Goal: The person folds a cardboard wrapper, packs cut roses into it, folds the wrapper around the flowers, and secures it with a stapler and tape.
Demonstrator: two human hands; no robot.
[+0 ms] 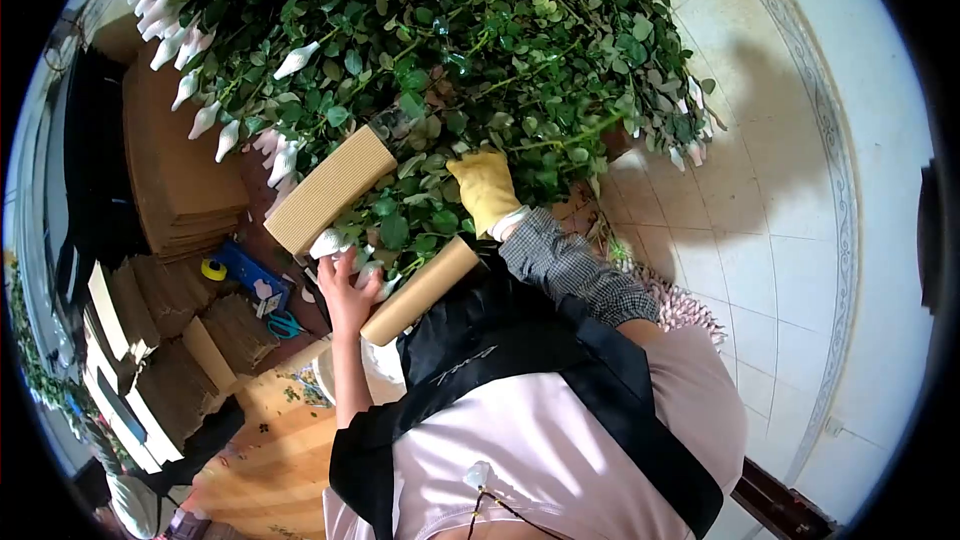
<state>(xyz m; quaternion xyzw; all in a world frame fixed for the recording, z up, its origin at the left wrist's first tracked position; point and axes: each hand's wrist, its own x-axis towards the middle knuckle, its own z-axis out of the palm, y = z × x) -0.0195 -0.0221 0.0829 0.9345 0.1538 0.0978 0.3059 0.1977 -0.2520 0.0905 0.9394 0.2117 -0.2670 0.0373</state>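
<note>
My left hand [347, 295] is bare, its fingers spread against white-wrapped flower buds [330, 243] at the lower left of a large heap of leafy stems [480, 60]. My right hand [485, 190], in a yellow glove, is closed at the heap's lower edge; leaves partly hide its fingertips and the stems there. A corrugated cardboard strip [332, 188] lies aslant just above my left hand. Between my hands and close to my apron is a smooth brown cardboard roll or edge [420, 290].
Stacked cardboard [185, 170] stands at the left, with more folded pieces [165, 370] below. Near them are a yellow tape measure [213, 269], a blue object [250, 275] and teal-handled scissors [285, 325]. Pink-white buds [685, 310] lie at the right, over the tiled floor [770, 240].
</note>
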